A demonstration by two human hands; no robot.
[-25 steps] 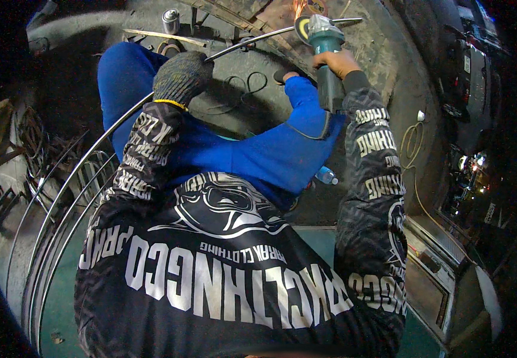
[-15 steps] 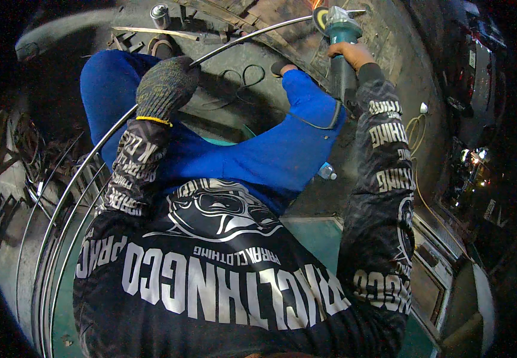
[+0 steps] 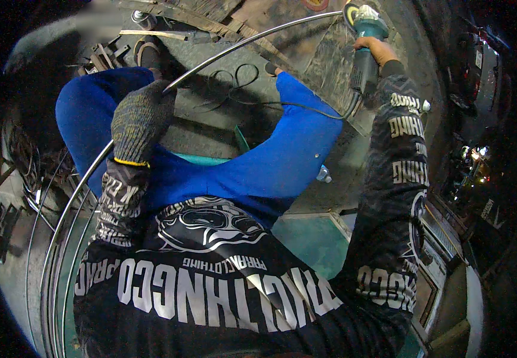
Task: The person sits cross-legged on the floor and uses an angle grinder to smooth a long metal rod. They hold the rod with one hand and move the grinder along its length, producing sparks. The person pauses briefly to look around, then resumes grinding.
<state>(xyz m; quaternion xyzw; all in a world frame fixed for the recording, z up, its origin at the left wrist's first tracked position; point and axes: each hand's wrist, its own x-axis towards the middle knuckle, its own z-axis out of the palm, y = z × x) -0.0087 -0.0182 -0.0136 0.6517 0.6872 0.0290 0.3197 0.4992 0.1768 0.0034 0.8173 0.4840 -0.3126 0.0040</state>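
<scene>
Angle grinder [image 3: 363, 70], teal and dark-bodied, with a yellowish disc [image 3: 349, 15] at its head; landmark for the places below.

Right hand [image 3: 379, 52], bare: wrapped around the grinder's body. Fingers closed over the casing; cannot tell whether they press together, the tips being partly hidden.

Left hand [image 3: 142, 119], in a grey knitted glove with yellow cuff edge: left of the grinder and nearer the wearer, closed around a metal rod. Fingers curled over the rod; their spacing cannot be told.

Metal rod [image 3: 243, 42], slender, bright: runs from nearer the wearer, through the glove, to the left side of the grinder's disc; contact cannot be confirmed.

Power cord [image 3: 318, 110], dark: leaves the grinder's rear, crosses the wearer's blue trousers [image 3: 306, 149] and loops on the floor to its left.

Metal can [image 3: 143, 19]: well left of the grinder. Pale wooden strip [image 3: 154, 34]: likewise, beside the can.

Plastic bottle [image 3: 324, 174]: nearer the wearer than the grinder, by the trousers.
</scene>
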